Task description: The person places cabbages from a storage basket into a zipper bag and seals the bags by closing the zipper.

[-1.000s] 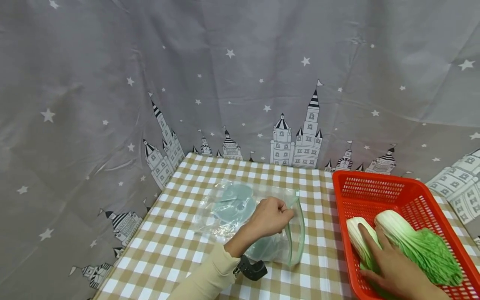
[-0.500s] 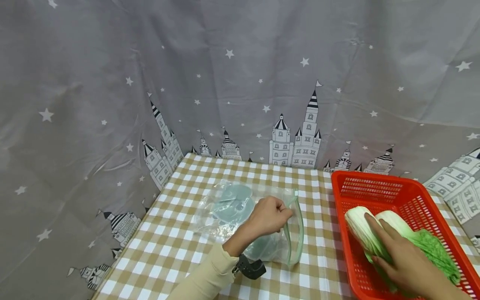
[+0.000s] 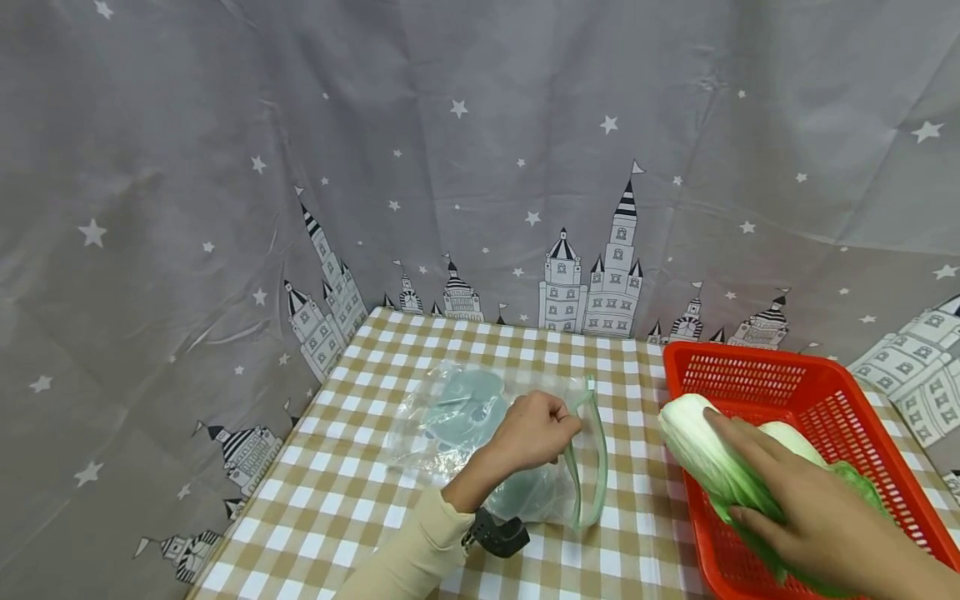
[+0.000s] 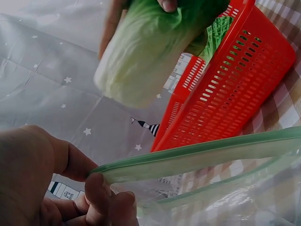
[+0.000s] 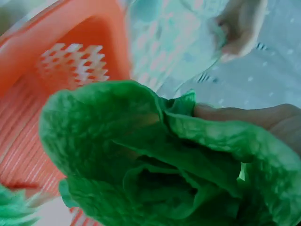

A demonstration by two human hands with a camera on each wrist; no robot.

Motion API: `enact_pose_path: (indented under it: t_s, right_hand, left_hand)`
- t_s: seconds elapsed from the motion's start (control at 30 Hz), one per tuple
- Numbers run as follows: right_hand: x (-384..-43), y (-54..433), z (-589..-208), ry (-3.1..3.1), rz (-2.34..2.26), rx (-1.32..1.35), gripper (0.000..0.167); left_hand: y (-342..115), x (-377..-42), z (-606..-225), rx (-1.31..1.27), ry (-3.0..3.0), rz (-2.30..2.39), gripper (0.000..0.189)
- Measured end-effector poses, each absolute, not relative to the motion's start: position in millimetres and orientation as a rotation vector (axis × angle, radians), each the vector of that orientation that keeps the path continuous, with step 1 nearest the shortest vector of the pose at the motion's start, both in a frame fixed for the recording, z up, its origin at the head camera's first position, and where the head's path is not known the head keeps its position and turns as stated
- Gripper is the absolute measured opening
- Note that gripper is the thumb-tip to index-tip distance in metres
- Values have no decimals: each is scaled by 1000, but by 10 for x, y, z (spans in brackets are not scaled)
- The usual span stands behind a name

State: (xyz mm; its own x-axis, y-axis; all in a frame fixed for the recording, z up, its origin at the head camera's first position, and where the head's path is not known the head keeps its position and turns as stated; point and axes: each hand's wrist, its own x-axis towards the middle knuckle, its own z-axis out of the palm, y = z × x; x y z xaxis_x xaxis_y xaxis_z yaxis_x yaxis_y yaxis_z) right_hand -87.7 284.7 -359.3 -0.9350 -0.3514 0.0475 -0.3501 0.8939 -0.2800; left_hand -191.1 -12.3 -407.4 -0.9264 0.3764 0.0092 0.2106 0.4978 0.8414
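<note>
My left hand (image 3: 534,432) pinches the green zip rim (image 4: 202,153) of a clear zip bag (image 3: 480,379), whose mouth gapes toward the right. Pale blue-green printed shapes show on the bag. In my right hand (image 3: 795,492) is a napa cabbage (image 3: 697,437), gripped around its side, with its white base pointing left over the basket's left rim. Its frilly green leaves (image 5: 113,122) fill the right wrist view. The red plastic basket (image 3: 678,367) stands right of the bag. Inside it lies a second napa cabbage (image 3: 795,440), partly hidden behind my right hand.
A brown-and-white checked cloth (image 3: 330,467) covers the table. Behind it hangs a grey curtain (image 3: 465,167) printed with stars and castles. The basket's high rim stands between the held cabbage and the other one's leaves (image 4: 217,37) in the left wrist view.
My right hand has lifted one napa cabbage from the basket and carried its base up and left over the rim. The left hand and the bag stay nearly where they were.
</note>
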Motion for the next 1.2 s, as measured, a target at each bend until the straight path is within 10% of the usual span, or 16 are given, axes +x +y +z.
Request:
enact_pose_path:
  t_s: [1.2]
  right_hand:
    - [-1446,1687,-4026,2729,-559,-949,56]
  left_hand:
    - [-154,-1790,-4023,772,2564,1322,23]
